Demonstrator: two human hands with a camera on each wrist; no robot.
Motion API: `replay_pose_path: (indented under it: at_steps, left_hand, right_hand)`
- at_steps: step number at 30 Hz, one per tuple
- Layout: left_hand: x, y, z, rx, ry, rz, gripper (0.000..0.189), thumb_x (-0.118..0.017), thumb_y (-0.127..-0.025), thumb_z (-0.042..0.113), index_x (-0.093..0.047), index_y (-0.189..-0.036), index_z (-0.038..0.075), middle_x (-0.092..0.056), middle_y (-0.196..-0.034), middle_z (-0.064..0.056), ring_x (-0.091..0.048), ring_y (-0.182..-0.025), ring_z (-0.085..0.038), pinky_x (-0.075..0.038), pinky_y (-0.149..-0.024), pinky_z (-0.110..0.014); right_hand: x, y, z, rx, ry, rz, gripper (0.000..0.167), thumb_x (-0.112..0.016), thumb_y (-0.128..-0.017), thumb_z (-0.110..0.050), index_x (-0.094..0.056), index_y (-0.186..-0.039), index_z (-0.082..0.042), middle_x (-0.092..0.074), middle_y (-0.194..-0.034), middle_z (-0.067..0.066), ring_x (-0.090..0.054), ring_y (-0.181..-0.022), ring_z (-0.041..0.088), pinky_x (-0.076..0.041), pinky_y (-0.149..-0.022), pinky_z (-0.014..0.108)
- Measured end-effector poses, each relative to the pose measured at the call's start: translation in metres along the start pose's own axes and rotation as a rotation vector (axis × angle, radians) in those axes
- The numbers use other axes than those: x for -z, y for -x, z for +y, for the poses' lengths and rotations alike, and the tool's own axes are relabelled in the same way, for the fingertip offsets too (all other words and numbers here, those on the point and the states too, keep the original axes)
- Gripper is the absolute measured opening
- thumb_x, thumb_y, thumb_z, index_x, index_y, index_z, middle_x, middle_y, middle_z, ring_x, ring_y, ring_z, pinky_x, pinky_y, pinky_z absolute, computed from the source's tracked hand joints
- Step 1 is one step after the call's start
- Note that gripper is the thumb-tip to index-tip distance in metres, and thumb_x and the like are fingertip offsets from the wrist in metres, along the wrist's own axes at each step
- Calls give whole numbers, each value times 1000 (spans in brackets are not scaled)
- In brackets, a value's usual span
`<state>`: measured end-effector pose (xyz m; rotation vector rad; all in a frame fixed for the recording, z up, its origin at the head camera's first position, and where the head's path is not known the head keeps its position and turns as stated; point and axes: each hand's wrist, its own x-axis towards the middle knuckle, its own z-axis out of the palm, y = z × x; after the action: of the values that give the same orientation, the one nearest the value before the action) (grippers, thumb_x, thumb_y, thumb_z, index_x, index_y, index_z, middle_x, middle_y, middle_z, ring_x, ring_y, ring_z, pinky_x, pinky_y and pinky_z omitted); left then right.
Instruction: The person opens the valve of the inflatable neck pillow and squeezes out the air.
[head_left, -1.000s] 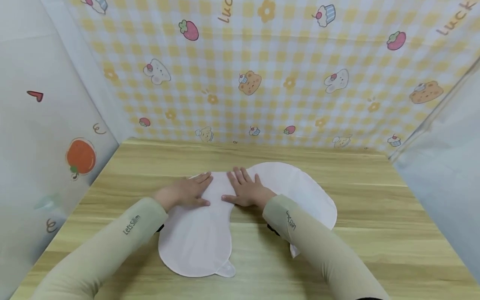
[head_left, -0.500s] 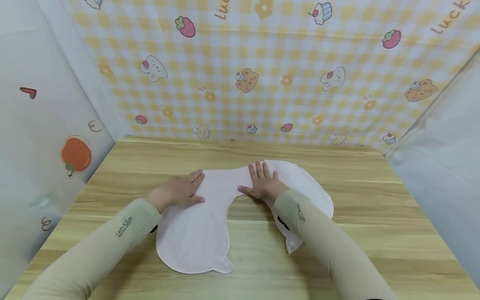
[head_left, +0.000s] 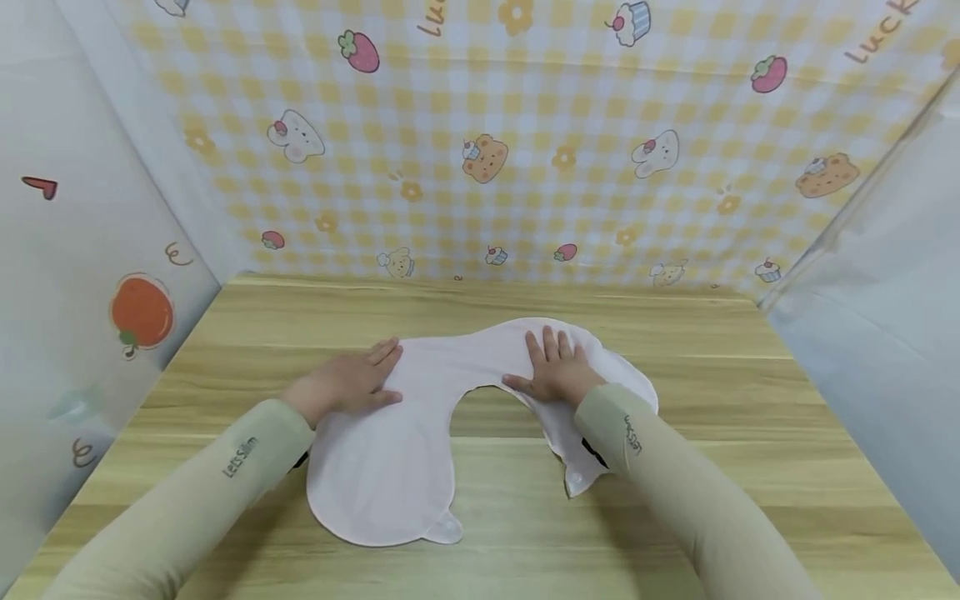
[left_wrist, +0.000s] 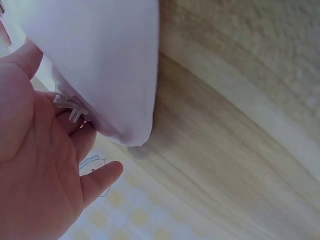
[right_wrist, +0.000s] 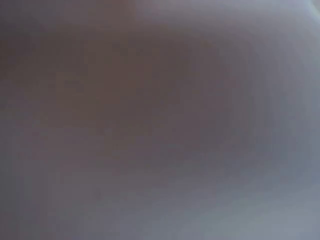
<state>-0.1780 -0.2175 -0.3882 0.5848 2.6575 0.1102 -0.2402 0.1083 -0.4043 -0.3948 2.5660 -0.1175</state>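
Both the left hand (head_left: 347,385) and right hand (head_left: 558,375) lay flat, fingers straight, pressing the pale pink U-shaped cloth bib (head_left: 390,467) smooth against the light wooden tabletop (head_left: 750,433).

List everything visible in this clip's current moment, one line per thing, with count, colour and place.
U-shaped pale pink fabric bib: one, pale pink, flat on the table's middle.
Snap tab: one, whitish, bib's near left end.
Wooden table: one, light wood, underneath.
Checked cartoon-print backdrop: one, yellow and white, behind the table.
Sleeves: two, pale green, on both forearms.
Left hand: one, flat on the bib's left side.
Right hand: one, flat on the bib's right side.
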Motion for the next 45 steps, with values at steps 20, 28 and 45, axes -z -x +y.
replay_pose_path:
  at_steps: [20,28,45]
  left_hand:
    - [-2,19,-4,-85,-1,140,75,-55,-100,42,-27,-155,0,-22,-163,-21,-23,-150,-42,-30,-113,-66]
    - [-4,27,-2,-114,54,100,74,-55,-99,46,-29,-156,5,-24,-164,-17,-24,-151,-38,-32,-111,-67]
    - [-2,10,-11,-157,81,117,74,-62,-96,39,-33,-153,2,-28,-161,-21,-31,-147,-41,-35,-113,-60]
  right_hand:
    - [-9,52,63,218,-117,275,76,-48,-96,-63,-33,-156,-20,-18,-165,20,-13,-144,62,-13,-107,82]
    - [-25,62,77,333,-138,315,81,-65,-82,-68,-45,-150,-29,-28,-162,20,-15,-138,69,-26,-104,80]
    - [-30,55,69,328,-181,369,77,-78,-77,-53,-57,-138,-11,-35,-153,34,-23,-137,68,-29,-107,75]
